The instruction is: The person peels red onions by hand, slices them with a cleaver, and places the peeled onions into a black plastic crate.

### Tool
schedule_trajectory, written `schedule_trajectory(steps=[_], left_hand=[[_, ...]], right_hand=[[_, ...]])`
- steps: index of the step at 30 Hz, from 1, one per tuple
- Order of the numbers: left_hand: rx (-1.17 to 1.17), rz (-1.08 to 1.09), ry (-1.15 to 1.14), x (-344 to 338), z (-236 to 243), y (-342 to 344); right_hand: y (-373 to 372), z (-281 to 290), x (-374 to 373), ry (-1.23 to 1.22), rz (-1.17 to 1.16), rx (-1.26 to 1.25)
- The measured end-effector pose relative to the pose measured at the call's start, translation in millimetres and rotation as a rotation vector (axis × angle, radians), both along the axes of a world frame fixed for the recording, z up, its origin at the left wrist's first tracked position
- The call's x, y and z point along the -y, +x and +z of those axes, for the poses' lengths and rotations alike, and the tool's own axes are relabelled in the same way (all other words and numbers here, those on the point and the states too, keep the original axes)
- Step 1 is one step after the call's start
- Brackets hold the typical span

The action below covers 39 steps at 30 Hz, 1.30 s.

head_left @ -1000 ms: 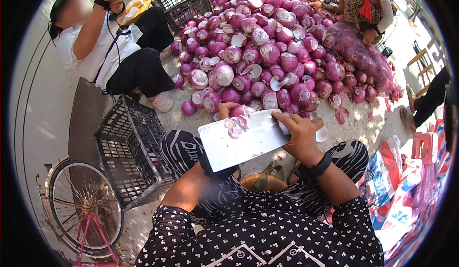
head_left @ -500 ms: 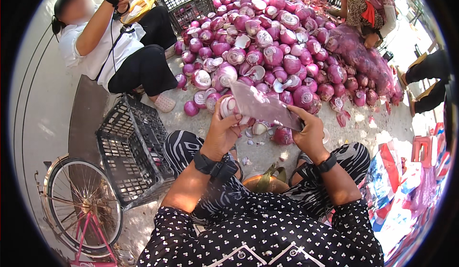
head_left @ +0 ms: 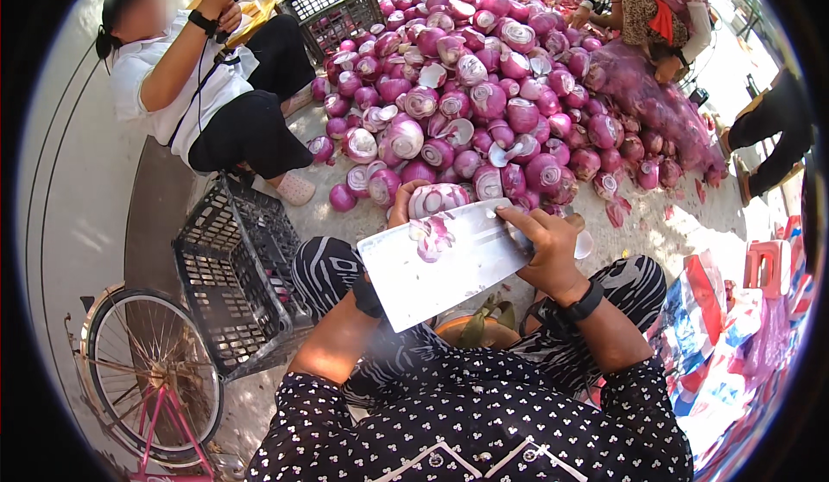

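In my right hand (head_left: 551,253) is the handle of a cleaver with a broad, pale blade (head_left: 466,275). Its flat face tilts up, and the thumb lies along the blade near the handle. My left hand (head_left: 401,209) grips a purple-and-white onion (head_left: 442,197) just beyond the blade's far edge; most of this hand is hidden behind the steel. A purple patch shows on the blade below the onion, and I cannot tell whether it is a reflection or onion skin. Ahead lies a large heap of purple onions (head_left: 488,100), many with cut or peeled tops.
At my left stands a black plastic crate (head_left: 237,275), with a bicycle wheel (head_left: 155,374) beside it. Another crate (head_left: 332,7) is by the heap. A person (head_left: 173,85) sits far left; another crouches (head_left: 661,15) by a net sack (head_left: 639,85). An orange bowl (head_left: 453,331) is between my legs.
The cleaver has swung down and left, its flat face turned upward, now covering most of my left hand. The onion has shifted slightly right. At the far right, a standing person's legs have moved.
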<state>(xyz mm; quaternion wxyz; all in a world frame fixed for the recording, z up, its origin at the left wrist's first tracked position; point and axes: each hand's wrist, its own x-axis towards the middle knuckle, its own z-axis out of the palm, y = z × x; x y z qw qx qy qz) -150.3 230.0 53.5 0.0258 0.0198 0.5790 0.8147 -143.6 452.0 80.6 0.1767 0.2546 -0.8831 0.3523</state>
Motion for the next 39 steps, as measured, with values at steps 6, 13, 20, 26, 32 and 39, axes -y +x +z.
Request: schedule_trajectory(steps=[6,13,20,26,32,39], left_hand=[[-0.070,-0.116,-0.093,16.8,-0.3,3.0],[0.156,-0.155,0.446,8.7,22.4,11.0],[-0.098,-0.095,0.177,16.0,26.2,9.8],[-0.264,-0.054,-0.206,11.2,16.7,7.5],[-0.095,-0.104,0.013,7.0,0.7,-0.6],[0.006,-0.187,0.230,5.4,-10.0,-10.1]], right_hand=[[-1.0,8.0,0.0,0.033,-0.020,-0.062],[-24.4,-21.0,-10.8,-0.002,-0.262,0.246],[-13.7,-1.4,0.5,-0.142,-0.142,0.161],[-4.3,8.6,9.6,0.041,-0.045,-0.046],[-4.2,2.7,10.8,0.010,0.001,-0.061],[-10.4,-0.9,10.6,0.044,-0.042,-0.120]])
